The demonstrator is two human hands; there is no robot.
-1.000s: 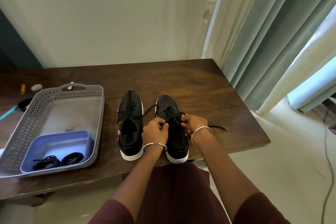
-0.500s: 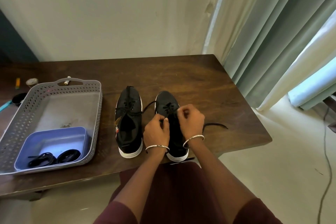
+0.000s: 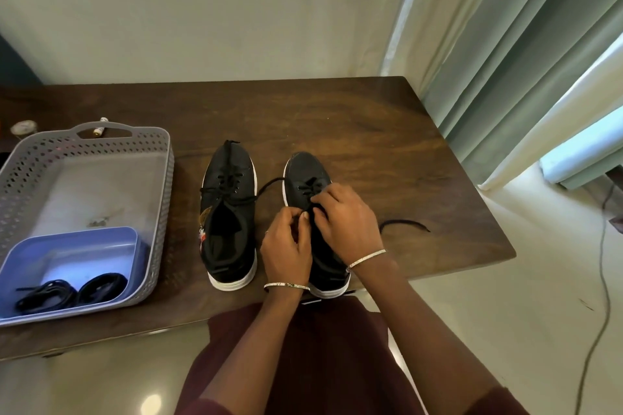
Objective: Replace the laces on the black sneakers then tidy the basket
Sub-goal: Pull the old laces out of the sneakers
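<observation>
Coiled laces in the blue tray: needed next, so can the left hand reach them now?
Probably, once freed: the coiled laces lie uncovered in the blue tray, but the left hand is pinching the lace of the sneaker.

This looks like a room in a home. A dark wood desk [image 3: 337, 118] stands against a plain pale wall [image 3: 202, 10]. Right of the desk, long green and cream curtains [image 3: 522, 61] hang down to the floor, with daylight coming in behind them. The floor [image 3: 505, 296] beside the desk is smooth, pale and shiny, and a thin cable [image 3: 605, 280] lies on it. On the desk sit a grey basket [image 3: 163, 199] and a pair of black shoes [image 3: 232, 165], things found in a house.
</observation>
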